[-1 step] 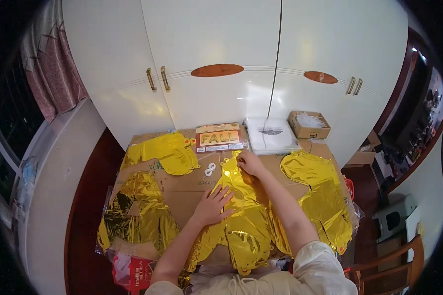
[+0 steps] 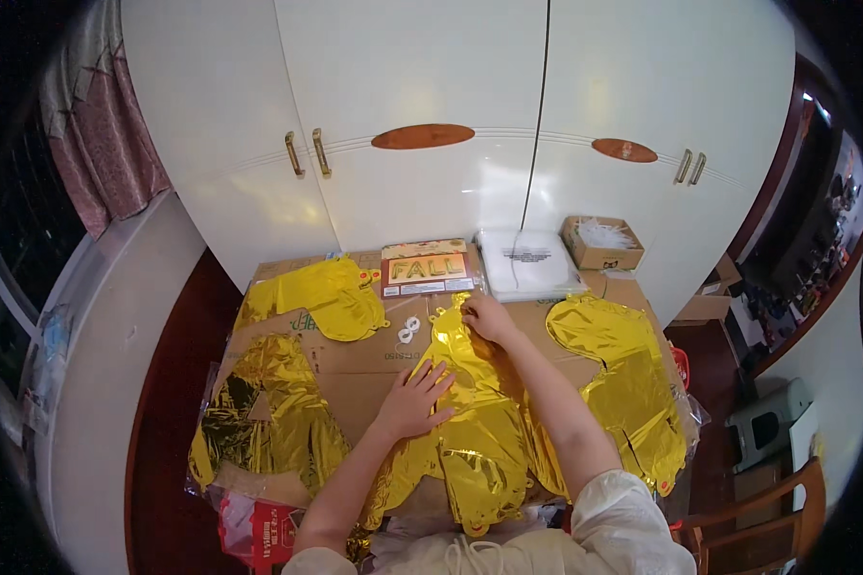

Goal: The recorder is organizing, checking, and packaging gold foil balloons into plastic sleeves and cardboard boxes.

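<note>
I am looking down on a cardboard-covered table (image 2: 355,359) strewn with gold foil balloons. My left hand (image 2: 414,398) is lying flat, palm down, fingers spread wide, pressing on the left edge of the central gold foil balloon (image 2: 475,422), which is sitting at the middle of the table and running down toward 6 o'clock, close to my body. My right hand (image 2: 489,318) is reaching further out, toward 12 o'clock from the left hand, and is resting on the top end of that same balloon; its fingers are curled together over the foil's upper edge, though I cannot tell whether they are actually pinching it.

Just at 9 o'clock of my right hand, a small white piece (image 2: 408,331) is lying on the bare cardboard. Further out at 11 o'clock, a flat printed packet (image 2: 427,268) is lying against the white cabinet doors (image 2: 431,115). At 1 o'clock of the right hand, a stack of clear plastic bags (image 2: 529,264) is sitting, with a small open cardboard box (image 2: 601,242) just beyond it at 2 o'clock.

More gold foil is lying around: one balloon (image 2: 331,297) at 10 o'clock, a crumpled one (image 2: 268,422) at 8 o'clock, and another (image 2: 623,383) at 3 o'clock. A red packet (image 2: 259,527) is hanging at the table's near left corner.
</note>
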`<move>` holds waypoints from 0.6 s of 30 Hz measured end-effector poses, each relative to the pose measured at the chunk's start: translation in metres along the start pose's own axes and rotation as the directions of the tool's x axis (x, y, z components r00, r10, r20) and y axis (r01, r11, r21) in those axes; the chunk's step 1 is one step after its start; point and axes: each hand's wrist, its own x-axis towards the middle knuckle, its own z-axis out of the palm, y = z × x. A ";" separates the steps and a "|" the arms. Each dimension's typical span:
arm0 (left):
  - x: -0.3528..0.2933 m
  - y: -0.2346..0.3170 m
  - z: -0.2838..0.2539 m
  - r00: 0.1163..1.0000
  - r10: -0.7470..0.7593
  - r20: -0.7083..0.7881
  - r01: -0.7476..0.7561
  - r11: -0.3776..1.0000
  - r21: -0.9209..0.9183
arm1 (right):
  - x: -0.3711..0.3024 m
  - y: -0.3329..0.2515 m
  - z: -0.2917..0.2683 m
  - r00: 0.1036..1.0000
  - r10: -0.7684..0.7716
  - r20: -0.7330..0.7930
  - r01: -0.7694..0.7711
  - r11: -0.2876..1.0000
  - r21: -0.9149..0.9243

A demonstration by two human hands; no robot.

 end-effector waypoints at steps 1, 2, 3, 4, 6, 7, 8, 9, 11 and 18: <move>0.000 0.000 0.001 1.000 0.003 -0.010 -0.003 1.000 -0.002 | -0.001 0.001 0.001 1.000 0.003 -0.012 -0.003 1.000 -0.001; -0.001 -0.001 0.001 1.000 -0.002 -0.012 0.002 1.000 0.001 | -0.002 -0.005 0.000 1.000 0.003 -0.022 -0.003 1.000 0.001; -0.002 -0.002 0.001 1.000 -0.007 -0.014 0.007 1.000 0.005 | -0.004 -0.010 -0.002 1.000 -0.004 -0.022 0.004 1.000 -0.015; -0.003 -0.002 0.002 1.000 -0.012 -0.016 0.012 1.000 0.008 | -0.006 -0.015 -0.003 1.000 -0.012 -0.021 0.011 0.999 -0.031; -0.002 0.000 -0.001 1.000 -0.010 -0.022 0.011 1.000 0.007 | -0.010 -0.018 -0.004 0.997 -0.034 -0.065 0.030 0.998 -0.058; -0.001 0.001 -0.002 1.000 -0.011 -0.024 0.011 1.000 0.006 | -0.011 -0.019 -0.002 0.993 -0.053 -0.106 0.046 0.997 -0.065; -0.001 0.001 -0.002 1.000 -0.007 -0.027 0.007 1.000 0.010 | -0.011 -0.018 0.000 0.986 -0.073 -0.149 0.063 0.995 -0.072; 0.000 0.001 -0.002 1.000 -0.003 -0.030 0.003 1.000 0.014 | -0.013 -0.017 0.002 0.977 -0.117 -0.178 0.103 0.991 -0.090; 0.000 0.001 -0.001 0.999 0.000 -0.035 0.001 1.000 0.018 | -0.015 -0.017 0.005 0.950 -0.208 -0.233 0.183 0.975 -0.125; -0.001 0.002 -0.001 0.999 -0.008 -0.054 0.009 1.000 0.019 | -0.016 -0.019 0.008 0.980 -0.147 -0.133 0.132 0.985 -0.115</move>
